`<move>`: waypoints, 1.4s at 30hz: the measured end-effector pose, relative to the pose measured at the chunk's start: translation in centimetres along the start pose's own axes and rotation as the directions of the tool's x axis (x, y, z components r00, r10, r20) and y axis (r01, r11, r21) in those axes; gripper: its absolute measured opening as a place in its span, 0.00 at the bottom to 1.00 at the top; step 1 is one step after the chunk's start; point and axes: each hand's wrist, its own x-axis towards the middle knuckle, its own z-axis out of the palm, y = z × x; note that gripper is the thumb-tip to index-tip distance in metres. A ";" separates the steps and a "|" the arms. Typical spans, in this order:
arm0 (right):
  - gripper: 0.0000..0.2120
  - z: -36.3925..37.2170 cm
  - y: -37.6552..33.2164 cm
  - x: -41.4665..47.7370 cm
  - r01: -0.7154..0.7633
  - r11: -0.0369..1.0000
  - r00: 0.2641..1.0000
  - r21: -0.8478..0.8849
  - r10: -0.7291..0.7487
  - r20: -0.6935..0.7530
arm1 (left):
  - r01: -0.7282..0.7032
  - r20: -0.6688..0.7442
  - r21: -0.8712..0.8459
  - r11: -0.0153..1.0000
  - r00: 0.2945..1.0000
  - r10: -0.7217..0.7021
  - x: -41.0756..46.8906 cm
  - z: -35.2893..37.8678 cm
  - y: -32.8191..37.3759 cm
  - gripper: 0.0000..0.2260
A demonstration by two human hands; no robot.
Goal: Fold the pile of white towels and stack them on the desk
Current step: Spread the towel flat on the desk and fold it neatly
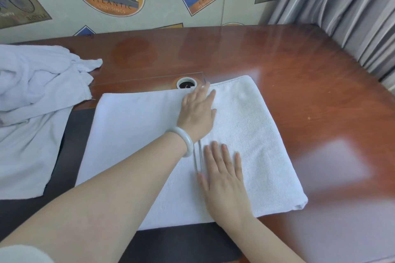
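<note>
Left hand (196, 111) flat, fingers straight, pressing part-folded towel (132, 134) near its far edge; right hand (224, 179) flat too, just nearer body, nothing gripped; towel lies spread on desk (299, 92) under both palms; unfolded pile (32, 83) well left of left hand. Risks: glossy wood may let layers slide under push, edges drift out of line; ridge between hands may set crooked crease if pressed.

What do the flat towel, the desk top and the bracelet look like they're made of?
Towel: probably white cotton terry, matte, with a fine looped nap showing on its right half.
Desk top: reddish-brown wood or veneer under glossy lacquer; it reflects pale patches of light.
Bracelet: a smooth, milky, pale bangle, possibly jade or glass; the picture cannot settle which.
</note>
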 end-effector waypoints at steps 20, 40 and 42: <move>0.30 -8.6 11.7 -1.6 -0.336 0.748 0.924 0.572 0.379 0.047 | 0.073 0.131 0.090 0.993 0.988 -0.085 -3.1 5.1 7.0 0.34; 0.34 -7.0 13.7 -8.4 -0.166 0.982 0.979 0.094 0.175 -0.106 | -0.143 0.008 0.041 0.989 0.990 0.142 -9.3 6.5 11.4 0.27; 0.24 -7.8 14.3 -9.1 -0.198 0.978 0.975 0.070 0.204 -0.088 | -0.140 0.008 0.040 0.989 0.990 0.140 -9.3 6.5 11.3 0.27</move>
